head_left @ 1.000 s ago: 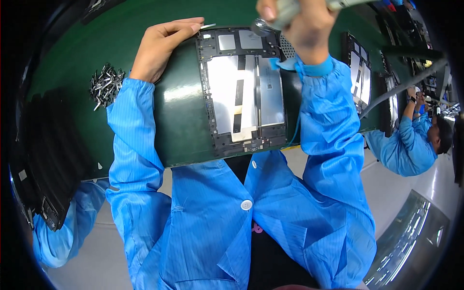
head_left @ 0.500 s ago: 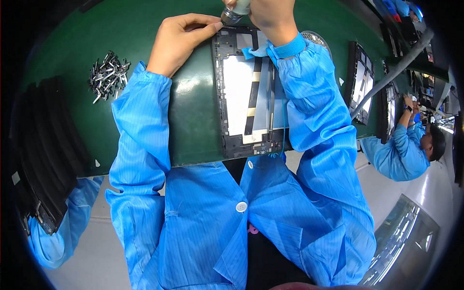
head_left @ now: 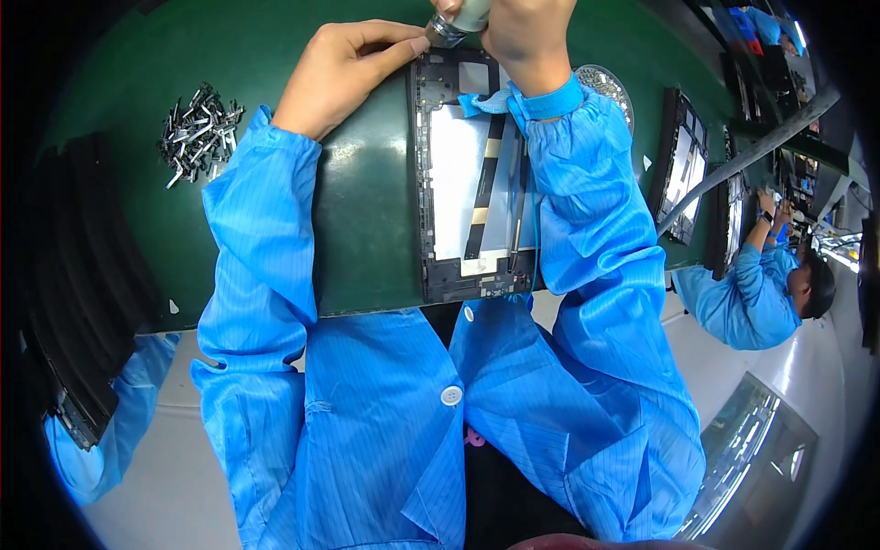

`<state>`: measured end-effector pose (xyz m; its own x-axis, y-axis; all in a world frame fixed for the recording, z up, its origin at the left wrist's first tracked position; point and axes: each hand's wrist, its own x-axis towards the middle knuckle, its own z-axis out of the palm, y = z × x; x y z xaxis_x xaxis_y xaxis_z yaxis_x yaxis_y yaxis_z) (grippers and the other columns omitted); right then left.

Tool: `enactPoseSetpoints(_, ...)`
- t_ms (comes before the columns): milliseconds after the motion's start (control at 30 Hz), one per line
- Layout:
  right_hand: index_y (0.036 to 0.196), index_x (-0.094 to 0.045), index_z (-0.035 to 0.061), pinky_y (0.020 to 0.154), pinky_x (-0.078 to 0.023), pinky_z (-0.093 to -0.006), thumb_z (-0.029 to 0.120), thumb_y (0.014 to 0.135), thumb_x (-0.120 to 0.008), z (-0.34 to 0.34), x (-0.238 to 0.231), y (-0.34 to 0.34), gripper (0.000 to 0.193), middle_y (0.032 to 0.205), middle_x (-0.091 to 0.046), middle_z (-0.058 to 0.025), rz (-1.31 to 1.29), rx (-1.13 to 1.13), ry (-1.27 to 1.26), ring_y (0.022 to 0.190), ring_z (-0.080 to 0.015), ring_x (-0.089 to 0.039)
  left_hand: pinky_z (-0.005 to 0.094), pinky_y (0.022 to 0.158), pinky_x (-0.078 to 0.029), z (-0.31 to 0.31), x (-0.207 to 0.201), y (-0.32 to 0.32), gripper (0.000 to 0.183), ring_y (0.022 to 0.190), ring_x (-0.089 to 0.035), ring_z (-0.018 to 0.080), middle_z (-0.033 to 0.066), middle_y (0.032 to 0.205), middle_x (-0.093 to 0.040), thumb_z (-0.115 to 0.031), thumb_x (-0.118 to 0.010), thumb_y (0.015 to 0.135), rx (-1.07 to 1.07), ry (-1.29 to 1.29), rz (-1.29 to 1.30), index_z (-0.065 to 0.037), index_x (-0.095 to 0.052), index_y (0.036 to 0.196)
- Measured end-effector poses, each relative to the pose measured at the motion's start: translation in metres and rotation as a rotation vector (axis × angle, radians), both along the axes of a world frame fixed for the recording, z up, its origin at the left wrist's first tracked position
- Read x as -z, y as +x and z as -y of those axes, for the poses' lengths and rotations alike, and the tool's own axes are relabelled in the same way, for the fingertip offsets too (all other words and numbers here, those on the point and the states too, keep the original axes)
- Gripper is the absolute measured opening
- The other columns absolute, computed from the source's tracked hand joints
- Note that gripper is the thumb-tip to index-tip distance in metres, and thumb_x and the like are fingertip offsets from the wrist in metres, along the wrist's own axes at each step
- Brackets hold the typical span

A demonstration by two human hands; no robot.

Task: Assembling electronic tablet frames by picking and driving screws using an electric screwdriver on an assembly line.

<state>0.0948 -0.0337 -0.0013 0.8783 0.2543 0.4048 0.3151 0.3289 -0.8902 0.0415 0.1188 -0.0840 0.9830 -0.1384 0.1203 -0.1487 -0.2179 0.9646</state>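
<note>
A tablet housing (head_left: 456, 197) lies lengthwise in front of me, its inside up, with a bright silver middle and black ends. At its far left corner my left hand (head_left: 344, 73) pinches thumb and fingertips together; whatever is between them is too small to make out. My right hand (head_left: 527, 41) grips an electric screwdriver (head_left: 449, 32) with a pale body and a metal collar. Its tip points down at that same corner, close to my left fingertips. The upper end of the screwdriver is cut off by the picture's edge. My right wrist wears a blue strap.
Small black and silver parts (head_left: 202, 133) lie heaped on the green table (head_left: 362, 247) at left. Dark trays (head_left: 82, 238) are stacked at the left edge. Beyond my right sleeve is a round dish of screws (head_left: 608, 90). More housings (head_left: 683, 165) and a co-worker (head_left: 756, 293) are at right.
The whole picture has shifted slightly. Both hands stay at the far left corner of the housing, with the screwdriver held there. The co-worker at right has moved a little.
</note>
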Motion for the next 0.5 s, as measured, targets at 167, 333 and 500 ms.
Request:
enactPoseSetpoints(167, 0.104, -0.064, -0.0043, 0.041, -0.044, -0.0252, 0.007, 0.095, -0.062, -0.002, 0.005, -0.001, 0.015, 0.085, -0.070, -0.0125, -0.009, -0.016, -0.006, 0.048, -0.0117, -0.057, 0.0257, 0.088, -0.052, -0.004, 0.000, 0.004, 0.027, 0.093, -0.067, 0.0127, 0.0081, 0.102, -0.074, -0.015, -0.069, 0.095, 0.052, -0.033, -0.025, 0.002, -0.073, 0.115)
enactPoseSetpoints(333, 0.103, -0.064, -0.0040, 0.040, -0.044, -0.0255, 0.007, 0.095, -0.062, -0.005, 0.005, -0.003, 0.014, 0.084, -0.070, -0.0122, -0.013, -0.015, -0.017, 0.048, -0.0118, -0.057, 0.0241, 0.089, -0.051, -0.009, 0.014, 0.006, 0.027, 0.094, -0.065, 0.0111, 0.0065, 0.102, -0.073, -0.011, -0.068, 0.095, 0.053, -0.084, -0.070, 0.003, -0.071, 0.118)
enactPoseSetpoints(500, 0.103, -0.064, -0.0039, 0.040, -0.043, -0.0258, 0.008, 0.095, -0.062, -0.005, 0.009, -0.002, 0.014, 0.084, -0.069, -0.0120, 0.021, -0.014, -0.029, 0.047, -0.0123, -0.057, 0.0245, 0.087, -0.052, -0.011, 0.012, 0.007, 0.029, 0.092, -0.066, 0.0120, 0.0076, 0.103, -0.073, -0.014, -0.068, 0.096, 0.050, 0.028, -0.056, 0.003, -0.071, 0.119)
